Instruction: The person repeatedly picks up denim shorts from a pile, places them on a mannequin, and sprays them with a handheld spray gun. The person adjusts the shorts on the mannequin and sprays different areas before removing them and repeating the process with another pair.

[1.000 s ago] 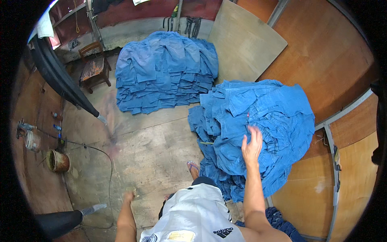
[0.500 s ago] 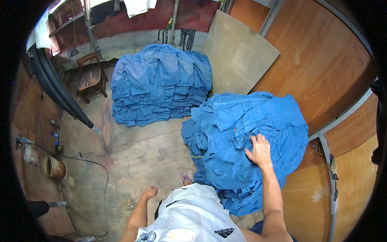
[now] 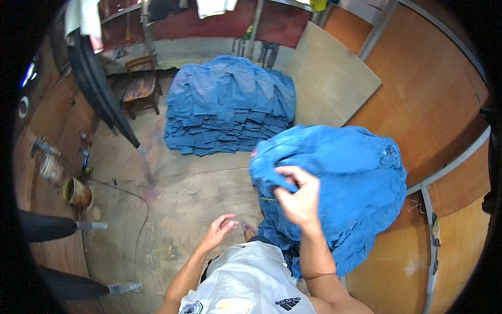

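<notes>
A large pile of blue denim garments (image 3: 350, 183) stands in front of me to the right. My right hand (image 3: 300, 199) is closed on the near left part of a denim garment (image 3: 274, 157) at the top of that pile. This garment is pulled to the left and smeared by motion; its far end still lies over the pile. My left hand (image 3: 220, 231) hovers left of the pile, its fingers loosely spread and nothing in them.
A second denim stack (image 3: 230, 104) stands farther back. Behind are a wooden chair (image 3: 141, 91) and a leaning board (image 3: 334, 73). Black padded arms (image 3: 99, 78) jut in from the left, near a bucket (image 3: 77, 192) and a hose (image 3: 137, 196). Wooden panels (image 3: 418, 104) wall the right side.
My right hand has moved left from the pile's middle, dragging the top garment with it. My left hand has risen toward the pile and its fingers have spread. The view has shifted slightly.
</notes>
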Demonstrator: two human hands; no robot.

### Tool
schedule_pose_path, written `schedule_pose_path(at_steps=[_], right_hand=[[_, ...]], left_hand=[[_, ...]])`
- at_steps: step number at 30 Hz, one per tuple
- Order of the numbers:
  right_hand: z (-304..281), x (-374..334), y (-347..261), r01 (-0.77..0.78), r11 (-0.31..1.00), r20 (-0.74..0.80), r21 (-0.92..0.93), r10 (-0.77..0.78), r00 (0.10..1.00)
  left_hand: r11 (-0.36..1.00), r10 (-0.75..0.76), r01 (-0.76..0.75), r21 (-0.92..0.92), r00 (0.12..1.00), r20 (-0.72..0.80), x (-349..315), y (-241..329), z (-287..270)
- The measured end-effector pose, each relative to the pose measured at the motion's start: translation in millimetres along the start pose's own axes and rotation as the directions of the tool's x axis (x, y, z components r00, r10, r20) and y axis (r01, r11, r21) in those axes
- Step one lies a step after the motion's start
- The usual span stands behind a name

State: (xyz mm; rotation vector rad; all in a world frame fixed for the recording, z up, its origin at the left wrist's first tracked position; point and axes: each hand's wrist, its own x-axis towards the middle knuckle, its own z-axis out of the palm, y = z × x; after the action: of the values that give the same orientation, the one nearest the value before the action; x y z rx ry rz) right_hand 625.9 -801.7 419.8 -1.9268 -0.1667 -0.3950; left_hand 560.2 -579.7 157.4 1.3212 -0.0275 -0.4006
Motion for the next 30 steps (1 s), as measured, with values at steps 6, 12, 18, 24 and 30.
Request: schedule_pose_path(at_steps=[6, 12, 18, 24, 30], right_hand=[[119, -65, -11, -0.233, 0.899, 0.320, 0.371, 0.112, 0.941], [194, -86, 31, -0.480, 0.648, 0.326, 0.591, 0.353, 0.877], [252, -105, 98, -0.704, 0.475, 0.519, 0.527, 0.476, 0.710], [314, -125, 132, -0.703, 0.703, 0.822, -0.108, 0.460, 0.334], [410, -147, 96, 0.122, 0.971, 0.835, 0.203, -0.237, 0.496]], left_hand=[[0.952, -0.269, 0.235, -0.195, 0.948, -0.170, -39, 42, -7], [0.906, -0.250, 0.045, -0.421, 0.859, -0.447, -127, 12, -80], [0.937, -0.203, -0.088, -0.338, 0.648, -0.734, -194, 11, -125], [0.972, -0.164, -0.058, -0.227, 0.521, -0.837, -234, 42, -162], [0.954, -0.176, -0.192, -0.228, 0.256, -0.950, -255, 67, -168]])
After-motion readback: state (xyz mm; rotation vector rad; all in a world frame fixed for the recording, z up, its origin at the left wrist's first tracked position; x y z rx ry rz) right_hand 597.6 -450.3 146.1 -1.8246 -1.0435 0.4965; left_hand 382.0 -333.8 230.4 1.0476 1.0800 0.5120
